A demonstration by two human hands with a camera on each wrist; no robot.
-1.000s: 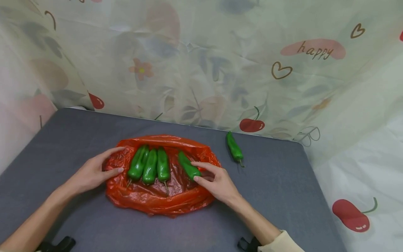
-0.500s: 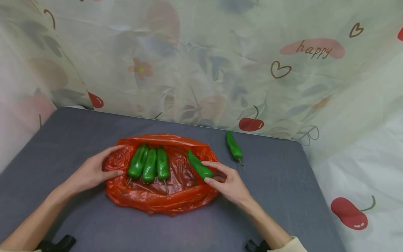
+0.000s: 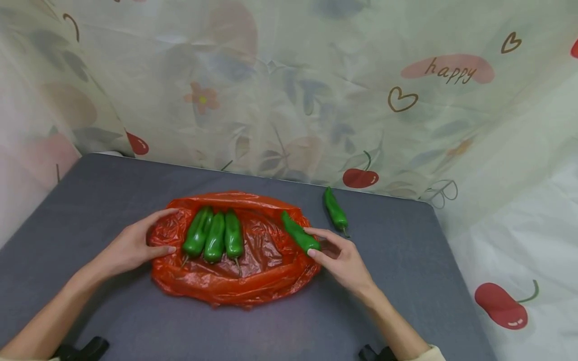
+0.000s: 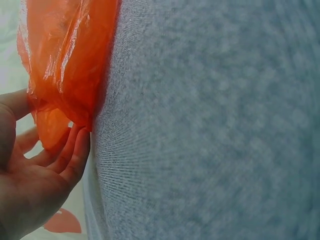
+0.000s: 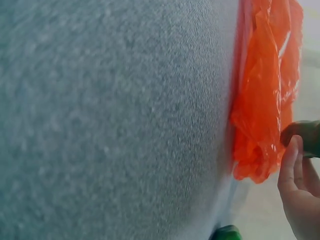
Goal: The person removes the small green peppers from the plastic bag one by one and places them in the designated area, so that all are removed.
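At right end of red bag point(image 3: 221, 293), right hand point(image 3: 341, 256) pinches green pepper point(image 3: 299, 235); half-curled left hand point(image 3: 135, 244) grips left end; three peppers point(image 3: 214, 238) inside, loose pepper point(image 3: 335, 210) beyond right, curtain point(image 3: 271, 105) behind.

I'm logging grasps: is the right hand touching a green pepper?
Touching. The head view shows it: the right hand pinches a green pepper, thumb and finger against its sides.

I see glossy bright green on the long tapered peppers point(image 3: 214, 237), translucent orange-red on the crinkled plastic bag point(image 3: 226, 292). My flat fabric-topped table point(image 3: 235, 333) is slate grey, my cloth sleeve cuff point(image 3: 431, 354) cream. Red cherries point(image 3: 360, 178), brown outlined hearts point(image 3: 403, 100) and grey-blue leaves point(image 3: 311, 98) pattern the off-white cloth backdrop point(image 3: 289, 65).
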